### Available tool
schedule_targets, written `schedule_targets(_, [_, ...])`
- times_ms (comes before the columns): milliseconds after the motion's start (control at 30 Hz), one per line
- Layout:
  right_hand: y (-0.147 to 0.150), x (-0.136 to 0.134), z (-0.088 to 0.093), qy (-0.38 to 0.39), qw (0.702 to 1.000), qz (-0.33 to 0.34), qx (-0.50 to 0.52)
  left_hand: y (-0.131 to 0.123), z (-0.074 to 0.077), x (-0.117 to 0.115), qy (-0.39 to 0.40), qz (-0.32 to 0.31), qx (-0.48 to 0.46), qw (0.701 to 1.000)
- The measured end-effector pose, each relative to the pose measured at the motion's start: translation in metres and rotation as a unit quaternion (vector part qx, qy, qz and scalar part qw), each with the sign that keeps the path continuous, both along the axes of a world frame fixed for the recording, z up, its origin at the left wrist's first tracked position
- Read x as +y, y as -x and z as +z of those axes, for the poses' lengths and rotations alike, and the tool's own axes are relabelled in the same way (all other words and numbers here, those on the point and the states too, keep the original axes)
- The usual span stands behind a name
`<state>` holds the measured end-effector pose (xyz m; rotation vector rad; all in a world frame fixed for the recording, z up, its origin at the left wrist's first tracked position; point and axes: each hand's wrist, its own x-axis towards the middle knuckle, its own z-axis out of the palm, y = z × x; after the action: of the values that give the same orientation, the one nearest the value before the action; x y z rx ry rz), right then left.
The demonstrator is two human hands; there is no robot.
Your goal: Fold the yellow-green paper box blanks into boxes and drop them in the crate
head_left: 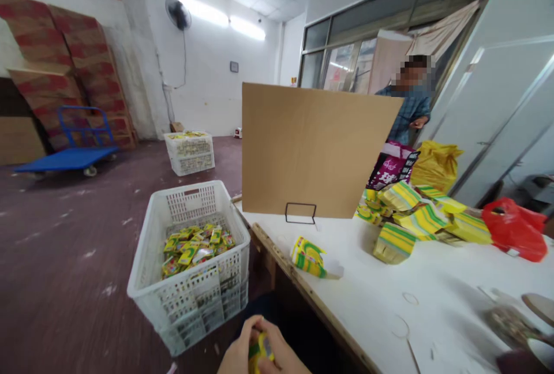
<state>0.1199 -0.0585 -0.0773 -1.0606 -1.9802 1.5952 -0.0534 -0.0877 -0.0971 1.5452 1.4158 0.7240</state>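
- The person's left hand (236,356) and right hand (283,358) sit at the very bottom edge of the view, both closed around one small yellow-green packet (259,354). The fingers pinch it from either side, and it's held low, in front of the table edge.
- Just up and left of the hands is a white plastic crate (194,310) on the floor, with a loose heap of the same kind of packets (194,245) in the bottom.
- The white table (381,299) runs off to the right. One bundle of packets (308,257) lies by itself near the table edge.
- Further back on the table there's a bigger pile of bundles (415,218), with a red plastic bag (515,229) to its right and a yellow bag (435,163) behind it.
- A brown cardboard sheet (311,149) stands upright on the table, with a small wire stand (300,213) at its foot.
- A couple of thin rubber bands (400,326) lie loose on the tabletop.
- Another person (409,111) in a blue checked shirt stands behind the cardboard, well away from the hands.
- Way back on the floor: a second crate (190,154), a blue trolley (69,157) and stacked cartons (64,56) along the wall.
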Motion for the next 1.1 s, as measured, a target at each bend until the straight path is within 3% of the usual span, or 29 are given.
schedule_targets(100, [-0.002,-0.011,0.005,0.021,0.996,-0.085,-0.012,0.01,0.02,-0.003,0.003,-0.024,0.04,0.999])
schedule_targets(200, [-0.015,-0.011,0.014,0.002,0.991,-0.122,-0.05,0.042,0.066,0.022,-0.045,-0.027,0.097,0.994])
schedule_targets(267, [-0.026,-0.005,0.017,-0.034,0.989,-0.119,-0.086,0.075,0.1,0.054,-0.145,0.062,0.136,0.978])
schedule_targets(367, [-0.035,0.002,0.012,-0.057,0.985,-0.119,-0.111,0.121,0.143,0.094,-0.299,0.269,0.199,0.894])
schedule_targets(433, [-0.035,-0.001,0.005,-0.055,0.985,-0.106,-0.126,0.135,0.161,0.1,-0.343,0.3,0.183,0.871])
schedule_targets(533, [-0.028,-0.01,-0.008,-0.036,0.987,-0.067,-0.143,0.131,0.168,0.084,-0.344,0.257,0.102,0.898])
schedule_targets(633, [-0.022,-0.016,-0.021,-0.004,0.988,-0.04,-0.146,0.129,0.151,0.061,-0.313,0.227,0.137,0.912])
schedule_targets(733, [-0.02,-0.013,-0.035,0.027,0.987,-0.018,-0.156,0.151,0.116,0.043,-0.257,0.275,0.22,0.9])
schedule_targets(867, [-0.018,0.006,-0.057,0.062,0.983,0.004,-0.171,0.189,0.053,0.005,-0.157,0.336,0.314,0.874])
schedule_targets(933, [-0.012,0.021,-0.072,0.083,0.98,0.008,-0.182,0.196,0.018,-0.024,-0.043,0.35,0.367,0.861])
schedule_targets(1033, [0.01,0.05,-0.105,0.117,0.97,0.01,-0.212,0.186,-0.032,-0.07,0.159,0.35,0.382,0.841])
schedule_targets(1100, [0.032,0.074,-0.134,0.136,0.96,0.009,-0.245,0.173,-0.058,-0.093,0.195,0.387,0.374,0.82])
